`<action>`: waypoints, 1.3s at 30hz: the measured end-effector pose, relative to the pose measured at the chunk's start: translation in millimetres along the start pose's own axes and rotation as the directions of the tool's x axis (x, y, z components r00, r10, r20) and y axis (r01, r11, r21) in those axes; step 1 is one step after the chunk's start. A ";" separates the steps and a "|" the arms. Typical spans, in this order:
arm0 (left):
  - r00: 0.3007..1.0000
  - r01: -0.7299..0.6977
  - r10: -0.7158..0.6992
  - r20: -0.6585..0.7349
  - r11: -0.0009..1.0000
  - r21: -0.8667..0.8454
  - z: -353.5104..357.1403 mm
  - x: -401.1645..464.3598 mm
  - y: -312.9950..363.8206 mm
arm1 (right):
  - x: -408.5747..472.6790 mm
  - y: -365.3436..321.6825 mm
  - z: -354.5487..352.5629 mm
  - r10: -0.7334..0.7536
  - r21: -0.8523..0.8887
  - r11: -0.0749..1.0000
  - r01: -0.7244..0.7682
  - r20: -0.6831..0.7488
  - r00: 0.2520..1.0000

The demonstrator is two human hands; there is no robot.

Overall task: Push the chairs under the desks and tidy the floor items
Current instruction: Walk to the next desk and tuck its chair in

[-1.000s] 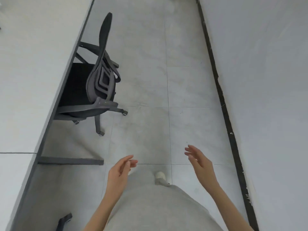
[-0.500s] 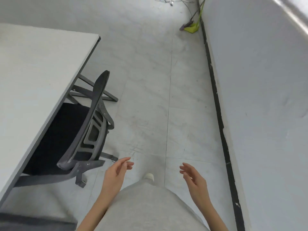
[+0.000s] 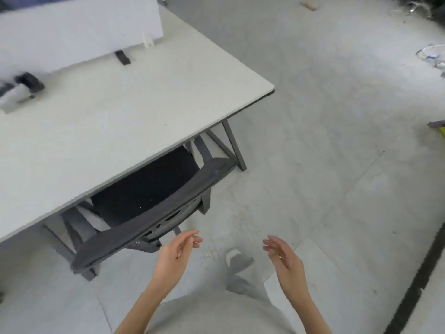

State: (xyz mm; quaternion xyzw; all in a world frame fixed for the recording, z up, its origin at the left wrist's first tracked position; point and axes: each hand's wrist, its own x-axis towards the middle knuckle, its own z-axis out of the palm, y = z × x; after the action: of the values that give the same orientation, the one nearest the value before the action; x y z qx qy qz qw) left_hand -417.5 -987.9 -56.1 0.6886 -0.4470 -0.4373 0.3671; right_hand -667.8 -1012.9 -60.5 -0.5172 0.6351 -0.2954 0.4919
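A dark grey office chair stands with its black seat tucked under the white desk; its backrest runs along the desk's near edge. My left hand hovers just right of the backrest, fingers loosely apart, holding nothing and not touching the chair. My right hand is open over the tiled floor, also with nothing in it. Scattered litter lies on the floor far off: crumpled plastic at the right edge, a yellow-green item, and a small brown scrap at the top.
A desk divider panel stands at the back of the desk, with a blurred dark and white object at its left. The desk's grey leg frame reaches the floor by the chair. A black baseboard runs along the right.
The view has swung left and forward: the desk and chair now fill the middle, the chair sits closer to my left hand, and the right wall has dropped out. Both hands stay open.
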 end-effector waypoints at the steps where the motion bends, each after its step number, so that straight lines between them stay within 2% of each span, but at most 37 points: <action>1: 0.995 0.027 -0.026 -0.098 1.000 0.009 2.4 0.5 0.4 | 27.7 -13.9 -6.9 -0.049 -0.024 0.998 0.051 0.081 0.996; 3: 0.948 0.084 -0.077 -0.309 0.996 0.010 5.0 -1.9 9.8 | 77.1 -46.1 -13.2 -0.174 -0.085 0.977 0.197 0.230 0.958; 6: 0.805 0.112 0.020 -0.593 0.976 0.185 2.4 -0.3 23.9 | 137.4 -87.4 -6.7 -0.331 -0.209 0.860 0.465 0.465 0.821; 8: 0.738 0.141 0.115 -0.665 0.938 0.318 1.5 2.8 29.1 | 165.8 -108.6 6.1 -0.389 -0.256 0.732 0.631 0.604 0.696; 10: 0.708 0.176 0.159 -0.688 0.904 0.390 -1.8 6.1 29.4 | 182.3 -124.0 23.2 -0.415 -0.255 0.594 0.763 0.715 0.563; 11: 0.716 0.202 0.165 -0.679 0.882 0.427 -4.8 8.6 25.5 | 187.7 -128.5 32.7 -0.406 -0.249 0.520 0.817 0.769 0.493; 14: 0.814 0.338 0.075 -0.576 0.746 0.574 -15.5 15.3 7.3 | 196.7 -127.9 60.5 -0.285 -0.203 0.338 0.919 0.909 0.305; 16: 0.846 0.407 -0.013 -0.533 0.661 0.630 -23.9 20.6 -3.5 | 202.4 -118.8 79.6 -0.239 -0.189 0.211 0.959 0.941 0.238; 18: 0.841 0.449 -0.037 -0.539 0.602 0.660 -30.5 27.1 -10.8 | 207.5 -113.3 96.4 -0.258 -0.248 0.125 0.961 0.927 0.272; 20: 0.825 0.479 -0.051 -0.563 0.590 0.649 -35.2 35.8 -11.4 | 211.6 -114.1 106.4 -0.276 -0.323 0.025 0.946 0.907 0.317; 23: 0.812 0.518 -0.107 -0.574 0.586 0.623 -38.1 48.3 -8.3 | 221.1 -108.5 106.0 -0.285 -0.334 -0.079 0.939 0.911 0.299; 28: 0.883 0.398 -0.012 -0.470 0.550 0.734 -23.9 51.3 -2.0 | 263.3 -108.9 93.5 -0.316 -0.285 -0.044 0.958 0.913 0.257; 30: 0.872 0.433 -0.055 -0.487 0.552 0.713 -21.8 50.4 -3.5 | 283.1 -119.9 82.6 -0.349 -0.276 -0.069 0.959 0.907 0.236; 33: 0.823 0.542 -0.192 -0.535 0.548 0.638 -8.4 62.6 6.0 | 317.9 -135.5 69.4 -0.294 -0.326 -0.022 0.945 0.906 0.305; 36: 0.813 0.563 -0.239 -0.531 0.559 0.609 22.2 83.5 20.3 | 349.6 -142.8 64.2 -0.243 -0.375 -0.112 0.920 0.908 0.341; 39: 0.802 0.566 -0.217 -0.557 0.574 0.591 36.9 86.2 18.3 | 351.0 -139.9 61.8 -0.219 -0.398 -0.136 0.907 0.905 0.365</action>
State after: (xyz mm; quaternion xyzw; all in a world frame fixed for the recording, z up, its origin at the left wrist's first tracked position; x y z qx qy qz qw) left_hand -438.4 -1078.9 -76.1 0.9365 -0.3233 -0.1305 0.0370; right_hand -552.5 -1377.9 -70.0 -0.9815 0.1507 0.1130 0.0342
